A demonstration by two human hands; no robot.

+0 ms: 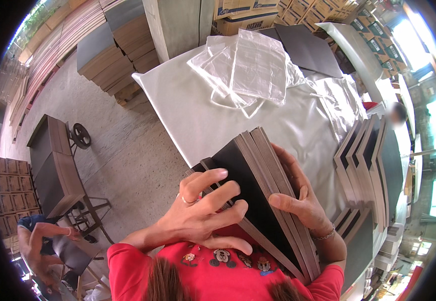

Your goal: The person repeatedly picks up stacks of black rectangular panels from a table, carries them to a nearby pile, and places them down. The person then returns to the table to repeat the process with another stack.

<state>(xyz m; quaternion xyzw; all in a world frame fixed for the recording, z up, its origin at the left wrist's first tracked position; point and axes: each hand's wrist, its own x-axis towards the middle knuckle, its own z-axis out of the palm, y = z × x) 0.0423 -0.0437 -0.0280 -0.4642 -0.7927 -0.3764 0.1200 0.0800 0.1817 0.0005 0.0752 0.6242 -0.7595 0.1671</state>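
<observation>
A thick stack of dark boards with grey-brown edges point(263, 165) stands tilted against my chest, over the near edge of the white-covered table. My right hand point(300, 198) grips its right side, thumb across the board edges and fingers behind. The stack is parted: a thinner group of boards point(258, 233) leans away on the left, leaving a black board face point(240, 183) showing in the gap. Over that thinner group my left hand point(205, 200) reaches with fingers spread and slightly bent, a ring on one finger. Its thumb points toward the gap.
Clear plastic bags point(258, 70) lie on the white table cover point(178, 95). More stacked boards point(368, 165) stand at the right. Beyond the table are a pillar point(180, 27), board piles point(105, 55) and cartons point(245, 20). Left, a person point(42, 243) sits near a loaded cart point(57, 165).
</observation>
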